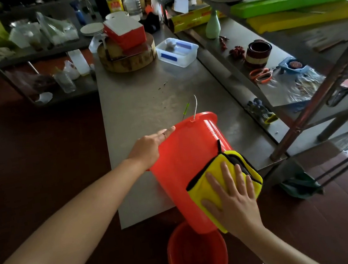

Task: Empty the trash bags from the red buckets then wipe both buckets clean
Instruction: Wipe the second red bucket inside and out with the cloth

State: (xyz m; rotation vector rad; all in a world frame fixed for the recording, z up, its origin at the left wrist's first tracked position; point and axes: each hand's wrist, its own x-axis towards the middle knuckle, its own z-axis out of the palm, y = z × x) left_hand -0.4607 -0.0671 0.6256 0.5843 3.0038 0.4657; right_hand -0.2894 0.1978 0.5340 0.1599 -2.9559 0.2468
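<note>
Pressing yellow cloth (200, 193): right grip (235, 199) flat

Your left arm comes in from the lower left edge to mid-frame, forearm bare. Your left hand (148, 150) lies against the red bucket (186, 175), one straight finger pointing to the upper right. Your right hand (230, 195), lower centre-right, is flat with fingers spread, pressing the yellow cloth (200, 192) onto the bucket's side.
</note>
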